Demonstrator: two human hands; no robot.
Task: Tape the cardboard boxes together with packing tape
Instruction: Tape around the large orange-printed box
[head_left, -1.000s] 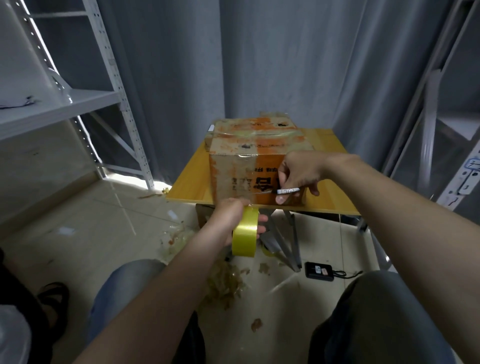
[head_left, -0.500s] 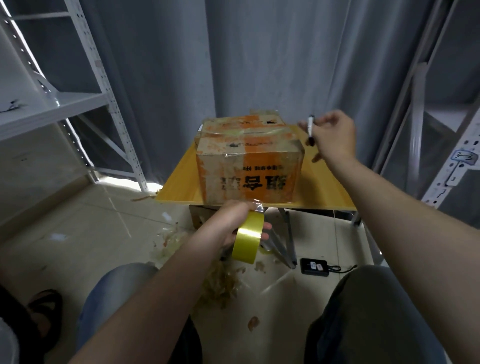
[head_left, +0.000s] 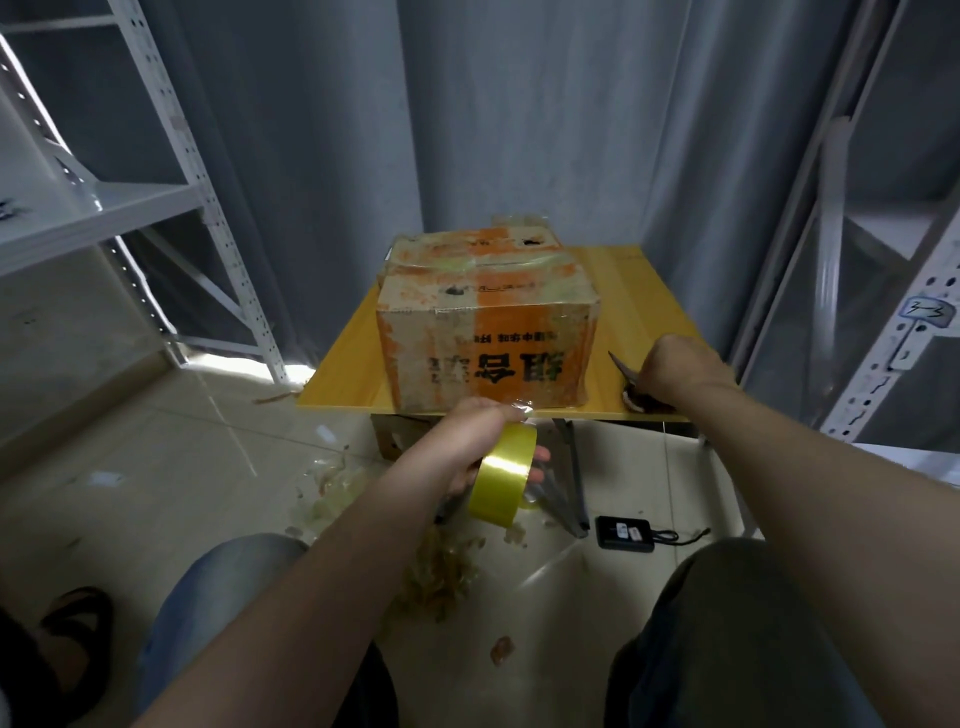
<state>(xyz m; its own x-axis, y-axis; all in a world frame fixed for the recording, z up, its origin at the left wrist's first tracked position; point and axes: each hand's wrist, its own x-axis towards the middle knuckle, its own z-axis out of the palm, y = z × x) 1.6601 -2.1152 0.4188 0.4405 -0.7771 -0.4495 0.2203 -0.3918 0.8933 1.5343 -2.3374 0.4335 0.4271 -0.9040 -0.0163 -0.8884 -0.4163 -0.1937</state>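
Two worn orange-and-brown cardboard boxes stand on a small yellow table, the front box against the rear box, with shiny tape across their tops. My left hand holds a yellow packing tape roll just below the table's front edge; a clear loose tape end sticks up by my thumb. My right hand rests fisted on the table, right of the front box, gripping a small cutter whose dark tip points toward the box.
Crumpled tape scraps litter the tiled floor under the table. A black device with a cord lies by the table legs. White metal shelving stands at the left and right. Grey curtains hang behind.
My right hand lifted the cutter from the box's front face, swung up past the right side, then came down onto the table beside the box. The left hand stayed low with the tape roll.
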